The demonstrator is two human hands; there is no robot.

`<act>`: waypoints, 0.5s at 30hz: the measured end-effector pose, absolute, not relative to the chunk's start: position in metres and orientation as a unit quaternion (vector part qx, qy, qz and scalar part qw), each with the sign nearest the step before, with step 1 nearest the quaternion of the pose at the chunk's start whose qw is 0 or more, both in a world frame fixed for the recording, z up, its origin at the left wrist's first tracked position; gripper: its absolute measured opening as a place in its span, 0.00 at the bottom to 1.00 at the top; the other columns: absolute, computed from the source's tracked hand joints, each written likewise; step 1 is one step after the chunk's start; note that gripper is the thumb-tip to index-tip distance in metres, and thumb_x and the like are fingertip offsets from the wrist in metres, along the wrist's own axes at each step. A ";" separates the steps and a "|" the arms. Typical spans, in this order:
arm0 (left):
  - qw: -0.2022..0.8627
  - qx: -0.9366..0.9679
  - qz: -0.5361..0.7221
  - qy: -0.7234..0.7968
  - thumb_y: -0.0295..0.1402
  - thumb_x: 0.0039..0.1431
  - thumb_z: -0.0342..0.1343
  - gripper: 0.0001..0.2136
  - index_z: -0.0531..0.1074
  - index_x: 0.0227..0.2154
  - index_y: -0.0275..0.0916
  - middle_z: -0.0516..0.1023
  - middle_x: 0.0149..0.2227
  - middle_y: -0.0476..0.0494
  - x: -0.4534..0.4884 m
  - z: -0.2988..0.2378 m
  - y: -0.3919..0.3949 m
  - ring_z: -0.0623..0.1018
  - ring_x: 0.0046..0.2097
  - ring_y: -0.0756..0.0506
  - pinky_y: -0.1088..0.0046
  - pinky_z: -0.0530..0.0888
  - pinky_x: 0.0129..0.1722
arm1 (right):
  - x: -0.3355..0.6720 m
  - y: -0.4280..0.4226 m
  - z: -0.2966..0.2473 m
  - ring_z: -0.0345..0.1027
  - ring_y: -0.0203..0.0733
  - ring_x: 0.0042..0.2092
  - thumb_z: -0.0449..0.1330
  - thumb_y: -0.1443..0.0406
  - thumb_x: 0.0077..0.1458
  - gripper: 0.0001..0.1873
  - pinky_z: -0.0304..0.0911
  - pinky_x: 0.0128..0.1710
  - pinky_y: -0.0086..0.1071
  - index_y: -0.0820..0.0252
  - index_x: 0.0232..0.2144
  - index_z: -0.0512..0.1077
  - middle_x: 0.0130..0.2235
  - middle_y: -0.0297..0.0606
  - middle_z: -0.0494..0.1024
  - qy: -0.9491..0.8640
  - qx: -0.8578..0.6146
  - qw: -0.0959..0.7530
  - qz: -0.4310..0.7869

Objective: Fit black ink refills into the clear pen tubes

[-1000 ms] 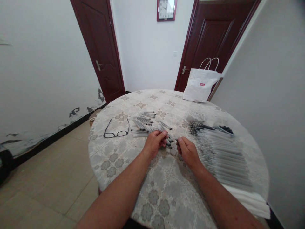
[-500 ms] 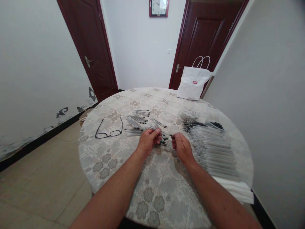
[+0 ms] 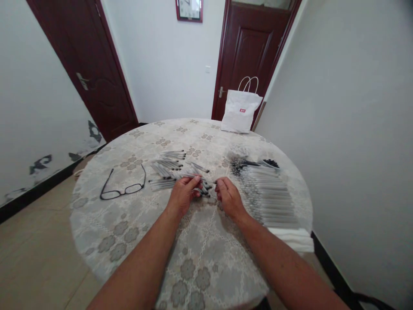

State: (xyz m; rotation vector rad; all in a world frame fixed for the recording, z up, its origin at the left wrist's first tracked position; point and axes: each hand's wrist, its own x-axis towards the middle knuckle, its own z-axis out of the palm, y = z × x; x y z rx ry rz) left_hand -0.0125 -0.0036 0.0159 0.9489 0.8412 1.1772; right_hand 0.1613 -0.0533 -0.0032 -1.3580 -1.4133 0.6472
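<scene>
Above the patterned tablecloth (image 3: pixel 149 228), left hand (image 3: pixel 183 193) pinched on a pale tube (image 3: pixel 189 175), right hand (image 3: pixel 229 197) pinched on a small dark piece (image 3: pixel 216 182); light, level grip likely helps

My left grip (image 3: pixel 184 192) is pinched on some dark-tipped sticks (image 3: pixel 166 164), and my right grip (image 3: pixel 227 196), near it, is pinching a small dark bit (image 3: pixel 215 182). Glasses (image 3: pixel 121 193) lie open left on the desk (image 3: pixel 222 267), big stack of pale tubes (image 3: pixel 275 196) off right, white bag (image 3: pixel 239 115) at the back, clock (image 3: pixel 189 9) on the wall (image 3: pixel 161 60).
</scene>
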 end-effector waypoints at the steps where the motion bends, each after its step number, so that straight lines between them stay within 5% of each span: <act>1: 0.649 0.420 0.515 0.370 0.44 0.48 0.70 0.20 0.79 0.39 0.34 0.80 0.34 0.42 -0.012 0.015 -0.003 0.79 0.34 0.46 0.77 0.70 0.24 | 0.162 -0.053 -0.003 0.65 0.38 0.29 0.45 0.49 0.68 0.23 0.59 0.29 0.30 0.57 0.35 0.70 0.28 0.32 0.72 -0.587 -0.569 0.508 0.270; 5: 0.653 0.421 0.507 0.373 0.43 0.48 0.70 0.19 0.79 0.38 0.33 0.80 0.34 0.41 -0.013 0.014 -0.002 0.79 0.34 0.46 0.76 0.71 0.23 | 0.162 -0.051 0.000 0.62 0.37 0.28 0.49 0.51 0.67 0.22 0.57 0.29 0.30 0.57 0.27 0.69 0.24 0.31 0.70 -0.599 -0.574 0.502 0.243; 8: 0.657 0.411 0.509 0.376 0.41 0.49 0.70 0.18 0.79 0.39 0.33 0.81 0.36 0.39 -0.013 0.014 -0.001 0.79 0.34 0.47 0.77 0.71 0.24 | 0.161 -0.051 0.001 0.66 0.38 0.32 0.55 0.54 0.63 0.14 0.60 0.32 0.29 0.57 0.36 0.73 0.30 0.33 0.74 -0.588 -0.554 0.537 0.243; 11: 0.659 0.407 0.512 0.372 0.41 0.50 0.70 0.18 0.79 0.39 0.33 0.81 0.36 0.39 -0.014 0.013 -0.001 0.78 0.35 0.47 0.78 0.71 0.24 | 0.161 -0.052 -0.001 0.67 0.38 0.33 0.60 0.54 0.60 0.18 0.62 0.32 0.29 0.56 0.48 0.71 0.35 0.33 0.75 -0.573 -0.538 0.561 0.262; 15: 0.660 0.409 0.509 0.372 0.41 0.49 0.70 0.18 0.79 0.39 0.33 0.81 0.37 0.38 -0.013 0.012 -0.001 0.79 0.35 0.46 0.77 0.71 0.24 | 0.163 -0.053 -0.002 0.64 0.36 0.28 0.51 0.51 0.66 0.18 0.59 0.29 0.29 0.57 0.42 0.72 0.31 0.32 0.73 -0.560 -0.550 0.553 0.279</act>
